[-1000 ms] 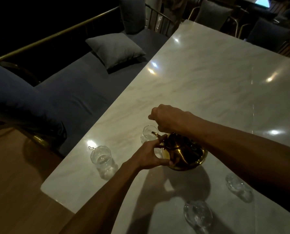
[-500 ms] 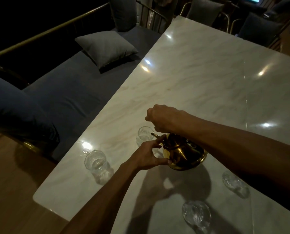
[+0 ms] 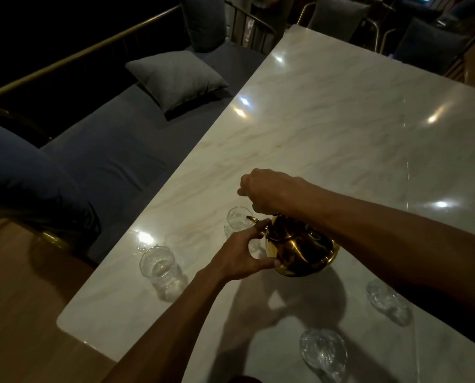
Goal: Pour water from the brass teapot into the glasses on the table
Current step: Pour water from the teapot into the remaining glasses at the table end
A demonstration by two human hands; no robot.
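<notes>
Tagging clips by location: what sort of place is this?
Probably a cafe or restaurant lounge: a long marble table, a cushioned bench with a brass rail, and more upholstered chairs beyond.

The scene is dim. Overhead point sources produce small bright glare spots on the polished bench [image 3: 327, 128], along its left edge and on its right half. The brass teapot [image 3: 299, 250] carries a narrow specular streak. A broad, soft-edged shadow of the teapot and both forearms falls on the bench toward the camera. The upper-left corner is near black, with detail lost. Wide-angle distortion bends the bench edges and the sofa rail [image 3: 87, 51] near the frame borders. The glasses [image 3: 158, 268] render soft and noisy, with low contrast.
</notes>
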